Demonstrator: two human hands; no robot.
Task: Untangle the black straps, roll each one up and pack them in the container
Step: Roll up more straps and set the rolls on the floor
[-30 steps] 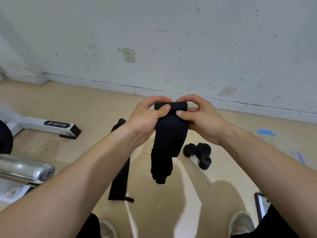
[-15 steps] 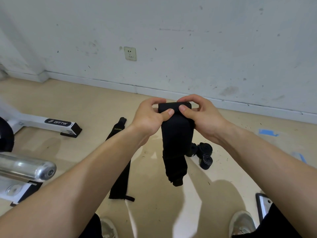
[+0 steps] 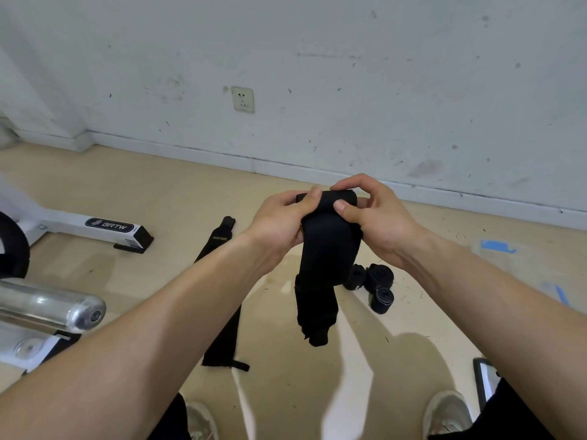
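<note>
Both hands, left hand (image 3: 279, 223) and right hand (image 3: 374, 214), pinch the strap (image 3: 327, 249) roll, tail dangling below.

We're looking down at ourselves now: left hand (image 3: 279, 223) and right hand (image 3: 378, 223) bare, forearms (image 3: 143, 338) bare right to the frame edge. Down low, black legwear (image 3: 514, 417) on both legs, and scuffed pale grey trainers (image 3: 444, 414) on our feet.

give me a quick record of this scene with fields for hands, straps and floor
left hand: grips the rolled top of the held strap
right hand: pinches the same rolled top
held strap: top rolled, tail hangs free
rolled straps: three close together on the floor
flat strap: unrolled on the floor
</note>
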